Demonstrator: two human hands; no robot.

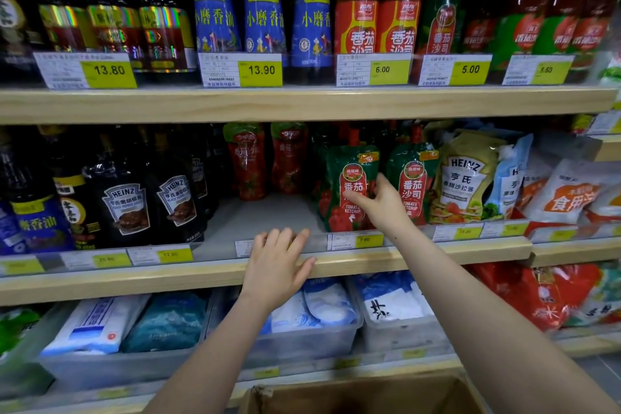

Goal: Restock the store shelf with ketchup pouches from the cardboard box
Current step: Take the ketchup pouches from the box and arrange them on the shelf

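Note:
Two green-and-red ketchup pouches stand upright on the middle shelf (437, 250). My right hand (381, 203) grips the left ketchup pouch (347, 175) by its front, fingers curled onto its label. The second ketchup pouch (415, 175) stands just to the right, apart from my hand. My left hand (277, 265) rests flat on the shelf's wooden front edge, fingers spread over the price rail. The open cardboard box (356, 395) sits at the bottom of the view, its inside dark.
A bare grey gap of shelf (265, 215) lies left of the pouches, with two red sauce bottles (248, 161) behind it. Dark Heinz bottles (124, 208) stand to the left, Heinz salad pouches (467, 178) to the right. Bottles fill the upper shelf; bins of bags below.

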